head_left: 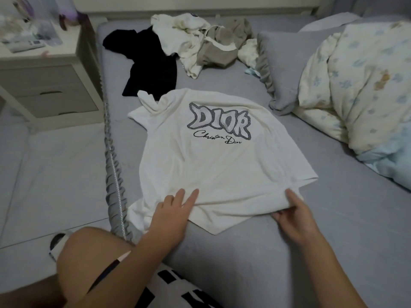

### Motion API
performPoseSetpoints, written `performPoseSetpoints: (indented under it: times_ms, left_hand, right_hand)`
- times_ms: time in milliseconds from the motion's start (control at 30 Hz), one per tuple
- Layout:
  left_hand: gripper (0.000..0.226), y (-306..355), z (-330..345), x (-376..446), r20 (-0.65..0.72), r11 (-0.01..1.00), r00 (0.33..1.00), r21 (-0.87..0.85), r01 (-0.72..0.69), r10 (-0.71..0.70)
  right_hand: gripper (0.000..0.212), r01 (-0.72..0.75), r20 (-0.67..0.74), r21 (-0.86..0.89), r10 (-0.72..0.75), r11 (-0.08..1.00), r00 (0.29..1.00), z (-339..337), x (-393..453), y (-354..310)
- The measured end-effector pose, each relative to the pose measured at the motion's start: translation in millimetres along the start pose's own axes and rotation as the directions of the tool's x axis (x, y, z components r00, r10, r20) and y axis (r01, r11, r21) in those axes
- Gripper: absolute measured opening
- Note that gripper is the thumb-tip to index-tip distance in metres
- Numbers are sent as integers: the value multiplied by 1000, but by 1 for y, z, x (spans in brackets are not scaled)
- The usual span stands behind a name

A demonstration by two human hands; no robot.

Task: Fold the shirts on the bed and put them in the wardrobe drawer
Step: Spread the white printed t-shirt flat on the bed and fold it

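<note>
Your left hand lies flat, fingers straight, on the near hem of the white shirt spread on the bed. Your right hand pinches that hem's right corner, shirt stretching away beyond both hands.

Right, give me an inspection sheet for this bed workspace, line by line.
Surface: grey bed sheet, wrinkled near the pillow.
Job's things: white printed shirt spread flat, logo up; black shirt and a heap of pale shirts lie unfolded beyond it.
Clutter: grey pillow and patterned duvet on the right.
Grips: left hand rests flat on the white shirt's near hem; right hand pinches the hem's right corner.
Cables: nothing seen.
Surroundings: nightstand with small items at left; wardrobe drawer not in view.
</note>
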State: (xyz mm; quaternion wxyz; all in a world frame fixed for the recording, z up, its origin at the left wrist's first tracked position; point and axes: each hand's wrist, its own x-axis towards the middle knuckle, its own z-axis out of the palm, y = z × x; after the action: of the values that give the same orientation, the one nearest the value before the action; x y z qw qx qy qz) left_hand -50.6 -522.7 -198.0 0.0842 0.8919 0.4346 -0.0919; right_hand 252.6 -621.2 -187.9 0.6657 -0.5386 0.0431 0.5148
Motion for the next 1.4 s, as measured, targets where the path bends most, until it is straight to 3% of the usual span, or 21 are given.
performPoseSetpoints:
  times_ms: [67, 133, 233, 267, 333, 400, 467, 500, 567, 633, 700, 767, 867, 967, 1033, 1067, 1133, 1167, 1267, 1333, 1400]
  left_hand:
    - [86, -4, -4, 4, -22, 994, 997, -80, 74, -76]
    - [68, -11, -19, 11, -91, 904, 982, -412, 117, -168]
    - [39, -21, -51, 5, -275, 689, 952, -717, -110, -133]
    - [32, -21, -54, -1, -313, 662, 946, -727, -181, -85]
    - [16, -20, -50, -7, -265, 757, 963, -638, -144, -41]
    - [30, -16, -37, -7, -52, 920, 998, -391, 17, -40]
    - [37, -9, -22, -8, 117, 951, 991, -306, -29, 68]
    - [35, -5, -21, -9, 139, 887, 980, -458, -64, 142]
    - [33, 3, -28, -12, 119, 525, 973, -851, -2, 196]
    - [32, -1, -28, -9, 86, 338, 996, -939, 70, 32]
    - [20, -13, -20, -3, 31, 566, 952, -798, 208, -305]
    - [50, -29, -9, 3, -9, 768, 864, -463, 442, -503]
    - [86, -46, 1, 6, 158, 740, 835, -396, 543, -528]
    - [57, -57, -4, 8, 144, 457, 886, -814, 359, -440]
    - [30, -67, -15, 10, 102, 228, 835, -938, 263, -541]
    - [21, -75, -18, 11, 124, 174, 774, -941, 291, -621]
    - [38, -90, -17, 11, 216, 307, 704, -787, 536, -676]
    - [44, -95, -14, 9, 272, 442, 712, -627, 642, -648]
    - [33, -101, -9, 11, 396, 661, 751, -362, 657, -529]
    - [28, -103, -13, 22, 402, 697, 779, -364, 618, -481]
    - [19, -102, -18, 38, 306, 643, 793, -468, 607, -526]
  right_hand:
    - [43, 0, 22, -100, 2, 995, 1000, 2, -4, 10]
    - [45, 77, 47, -91, -73, 993, 996, 7, -5, 2]
    - [40, 274, 69, -19, -272, 962, 960, 5, -7, -26]
    - [36, 308, 45, -12, -307, 951, 951, 2, -9, -34]
    - [28, 323, -89, -156, -339, 933, 936, -6, -10, -37]
    - [30, 202, -271, -418, -334, 886, 903, -18, -8, -28]
    - [31, 126, -362, -436, -302, 891, 882, -29, -5, -21]
    - [23, 141, -371, -393, -297, 909, 880, -34, -5, -21]
    - [17, 184, -320, -305, -283, 934, 904, -42, -9, -25]
    - [21, 108, -161, -234, -148, 966, 976, -46, -15, -29]
    - [33, -49, -4, -327, 51, 944, 999, -49, -17, -23]
    - [42, -132, 83, -414, 182, 901, 980, -49, -20, -18]
    - [47, -82, 161, -354, 147, 932, 976, -44, -16, -28]
    - [34, -97, 118, -226, 126, 969, 985, -38, -11, -54]
    - [38, -144, -12, -501, 160, 853, 987, -36, -13, -68]
    - [42, -189, -66, -697, 200, 692, 977, -38, -15, -72]
    - [49, -292, -212, -895, 256, 338, 943, -47, -11, -78]
    - [50, -327, -275, -902, 209, 283, 939, -49, -7, -80]
    - [38, -249, -347, -736, -35, 629, 937, -46, 21, -86]
    - [30, -159, -338, -614, -76, 773, 938, -29, 51, -92]
    - [31, -101, -336, -583, -127, 806, 933, -5, 83, -96]
